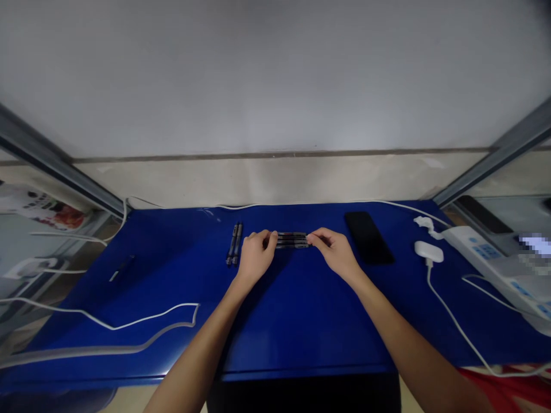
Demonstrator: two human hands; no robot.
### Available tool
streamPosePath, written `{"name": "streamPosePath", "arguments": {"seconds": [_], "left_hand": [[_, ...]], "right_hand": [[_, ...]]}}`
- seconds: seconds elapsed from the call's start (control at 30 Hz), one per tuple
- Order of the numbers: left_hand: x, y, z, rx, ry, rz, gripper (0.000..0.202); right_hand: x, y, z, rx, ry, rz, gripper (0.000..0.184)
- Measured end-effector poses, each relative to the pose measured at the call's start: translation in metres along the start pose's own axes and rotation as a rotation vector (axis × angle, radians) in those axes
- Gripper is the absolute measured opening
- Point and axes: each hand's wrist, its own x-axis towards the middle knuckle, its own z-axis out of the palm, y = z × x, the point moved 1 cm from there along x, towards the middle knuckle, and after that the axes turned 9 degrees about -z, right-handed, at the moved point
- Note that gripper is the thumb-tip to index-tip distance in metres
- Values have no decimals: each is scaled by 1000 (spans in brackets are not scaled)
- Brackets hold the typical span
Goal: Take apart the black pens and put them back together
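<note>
Several dark pens (291, 240) lie side by side, crosswise, in the middle of the blue tabletop (301, 321). My left hand (257, 255) is closed at their left ends, its thumb and fingers covering the tips. At the right ends my right hand (334, 250) pinches with thumb and forefinger. Which of the pens each hand grips is hard to make out. Just left of my left hand, two more dark pens (235, 244) lie next to each other, pointing away from me.
To the right are a black phone (369, 237), a white earphone case (429, 251) on a cable, and a white power strip (486, 252). White cables (150, 316) cross the left side, near a small dark object (122, 268). A pale wall (279, 178) stands behind.
</note>
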Motion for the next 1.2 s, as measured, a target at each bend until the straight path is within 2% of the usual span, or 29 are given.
{"name": "streamPosePath", "arguments": {"seconds": [0.23, 0.37, 0.47, 0.6, 0.63, 0.73, 0.83, 0.97, 1.1, 1.2], "left_hand": [[-8, 11, -2, 92, -37, 99, 41], [-17, 21, 1, 204, -96, 212, 39], [-20, 24, 4, 223, -138, 245, 37], [-17, 20, 3, 216, -114, 219, 36], [-16, 19, 3, 218, -101, 208, 36], [-13, 15, 2, 232, -75, 189, 37], [-13, 14, 2, 241, -58, 183, 38], [-12, 14, 3, 252, -53, 180, 38], [-11, 13, 3, 252, -62, 178, 38], [-11, 12, 3, 241, -79, 188, 37]], "right_hand": [[-2, -4, 3, 7, -37, -2, 33], [-4, -5, 7, -4, -99, -55, 33], [-4, -5, 7, -22, -120, -97, 37], [1, 2, -7, -61, 33, -51, 43], [2, 5, -13, -129, 83, -27, 43], [6, 15, -27, -460, 115, 52, 36], [6, 23, -33, -620, 33, 153, 34], [4, 25, -31, -673, -72, 201, 37], [2, 25, -30, -652, -131, 144, 44], [2, 26, -30, -605, -108, 65, 46]]}}
